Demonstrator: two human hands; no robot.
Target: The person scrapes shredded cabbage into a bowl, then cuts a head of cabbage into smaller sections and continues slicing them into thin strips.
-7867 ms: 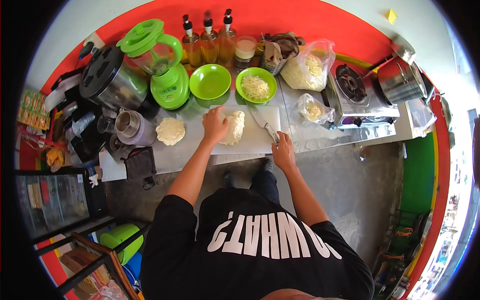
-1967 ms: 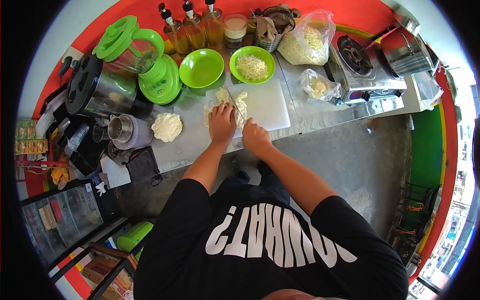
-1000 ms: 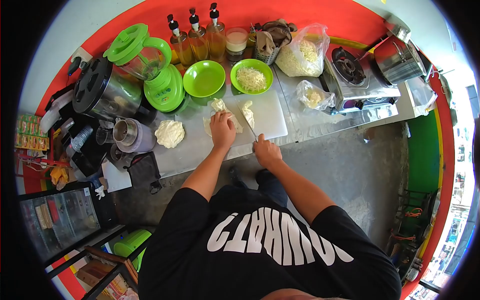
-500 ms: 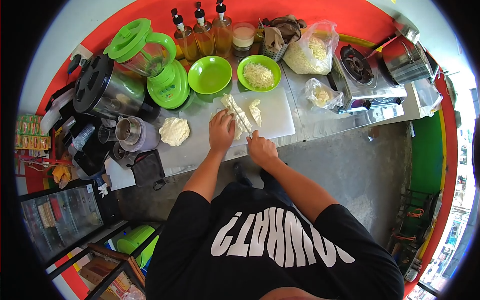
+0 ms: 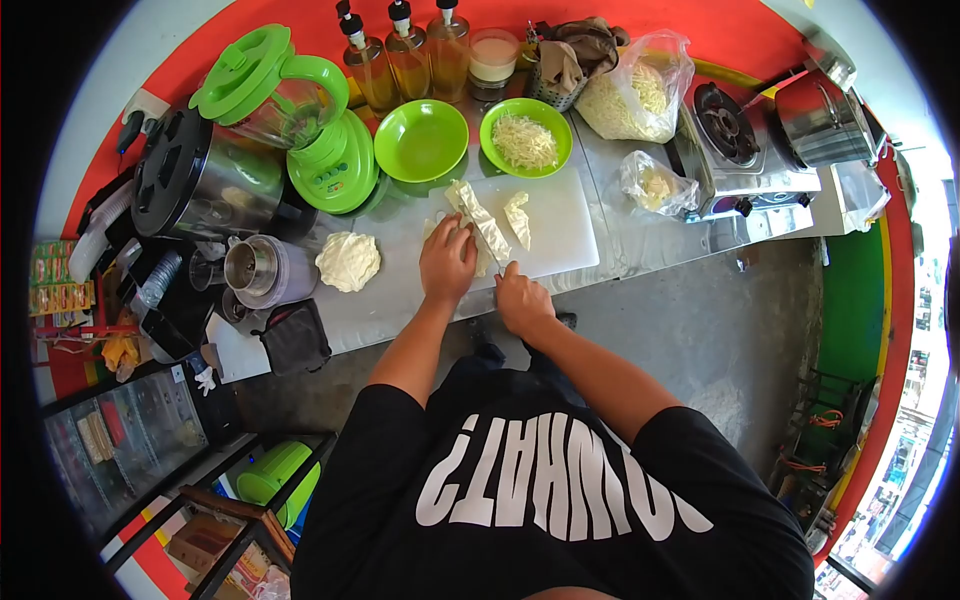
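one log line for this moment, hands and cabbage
left hand: pressing pale cabbage wedge | right hand: grip on steel knife, blade in cabbage | on white cutting board

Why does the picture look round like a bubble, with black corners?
Head view: a fisheye lens bends the straight counter edge into a curve and leaves black corners. The middle is sharp: left hand on the cabbage, right hand on the knife. The steel counter shows dim reflections; daylight glares at the right edge.

A black short-sleeved T-shirt (image 5: pixel 540 500) is worn, printed with large white block lettering ending in "WHAT?"; both forearms are left bare.
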